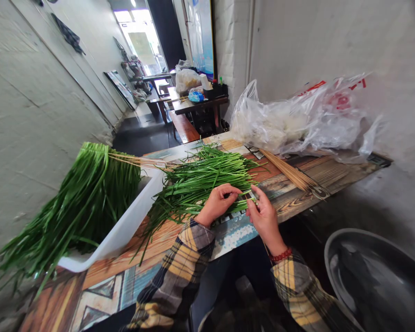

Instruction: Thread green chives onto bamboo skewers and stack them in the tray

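Observation:
A loose pile of garlic chives (210,170) lies on the wood-patterned table, pale stem ends toward the right. At its near right edge, my left hand (221,202) is closed in a pinch on a few chive stems. Close beside it, my right hand (265,220) is closed on a thin wooden skewer, whose tip shows near the stems and whose other end passes under the wrist. Whether the tip pierces a stem I cannot tell. More skewers (287,170) lie in a bundle right of the pile.
At the left, a white plastic tray (124,240) holds a big chive bunch (90,193), with chive-loaded skewers (141,160) across its far end. Plastic bags (297,120) stand at the table's back right. A large metal basin (376,276) sits low at the right.

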Demonstrator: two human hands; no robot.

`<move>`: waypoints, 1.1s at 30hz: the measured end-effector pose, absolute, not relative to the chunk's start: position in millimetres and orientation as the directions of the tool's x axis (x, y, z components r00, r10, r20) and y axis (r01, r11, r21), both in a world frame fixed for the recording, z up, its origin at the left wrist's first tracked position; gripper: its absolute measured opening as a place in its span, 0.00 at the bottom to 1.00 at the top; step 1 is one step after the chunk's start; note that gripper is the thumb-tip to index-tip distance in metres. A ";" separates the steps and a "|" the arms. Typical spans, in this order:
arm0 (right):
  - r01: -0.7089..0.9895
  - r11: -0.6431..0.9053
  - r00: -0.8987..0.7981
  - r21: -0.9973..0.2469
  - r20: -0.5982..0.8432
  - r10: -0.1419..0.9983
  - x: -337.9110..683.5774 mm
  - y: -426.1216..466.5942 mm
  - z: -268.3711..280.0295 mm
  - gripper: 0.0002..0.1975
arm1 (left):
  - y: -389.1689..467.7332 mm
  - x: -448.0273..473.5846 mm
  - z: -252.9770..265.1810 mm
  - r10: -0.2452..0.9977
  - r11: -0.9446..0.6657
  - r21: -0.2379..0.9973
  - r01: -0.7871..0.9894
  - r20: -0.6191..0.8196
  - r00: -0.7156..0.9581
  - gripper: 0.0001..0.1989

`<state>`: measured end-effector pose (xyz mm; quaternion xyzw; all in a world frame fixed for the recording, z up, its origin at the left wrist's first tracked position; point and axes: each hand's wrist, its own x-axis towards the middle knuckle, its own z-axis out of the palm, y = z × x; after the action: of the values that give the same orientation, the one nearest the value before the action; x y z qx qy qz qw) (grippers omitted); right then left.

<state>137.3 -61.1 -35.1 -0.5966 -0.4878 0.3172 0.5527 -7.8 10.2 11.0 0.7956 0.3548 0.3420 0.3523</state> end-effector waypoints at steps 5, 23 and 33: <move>0.233 0.094 0.299 -0.968 0.164 0.940 136.9 -63.6 -31.8 0.25 | 10.1 -7.8 11.0 0.794 -0.521 0.788 0.327 0.308 0.523 0.10; 0.190 0.129 0.335 -0.973 0.188 0.923 136.2 -60.7 -39.8 0.15 | 9.8 -6.0 5.1 0.764 -0.533 0.798 0.279 0.313 0.565 0.09; 0.186 0.115 0.364 -0.976 0.177 0.914 136.5 -59.9 -42.1 0.14 | 14.3 -8.2 5.0 0.778 -0.550 0.772 0.319 0.335 0.531 0.10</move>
<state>136.5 -59.9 -42.1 -0.5869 -0.4689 0.3134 0.5810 -8.2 14.3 5.0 0.8094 0.3388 0.3459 0.3322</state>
